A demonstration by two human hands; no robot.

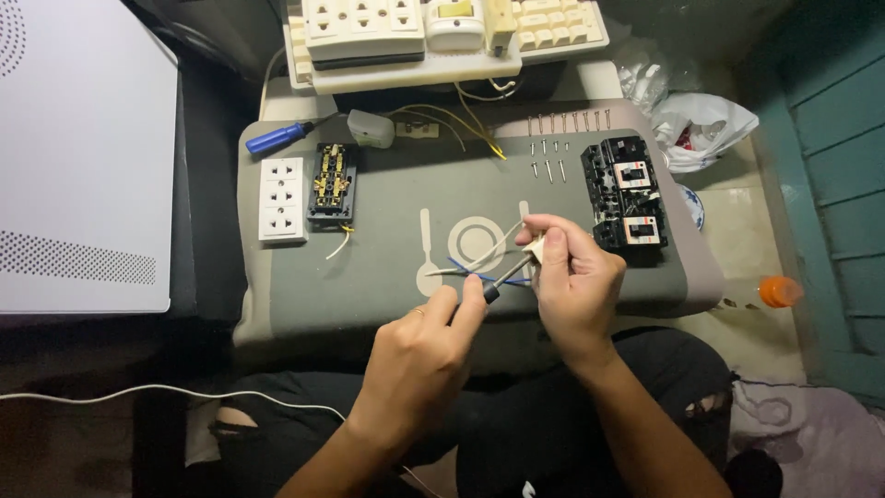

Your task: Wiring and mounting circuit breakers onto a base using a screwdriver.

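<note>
Both forearms are bare, with no sleeves showing up to the lower edge of the view. The left hand (426, 355) wears a thin ring (418, 313) on one finger; the right hand (576, 286) shows no ring or band on the parts that can be seen. The legs are clad in black trousers (544, 424) with ragged torn holes, one at each knee, left (235, 420) and right (712, 403).
</note>
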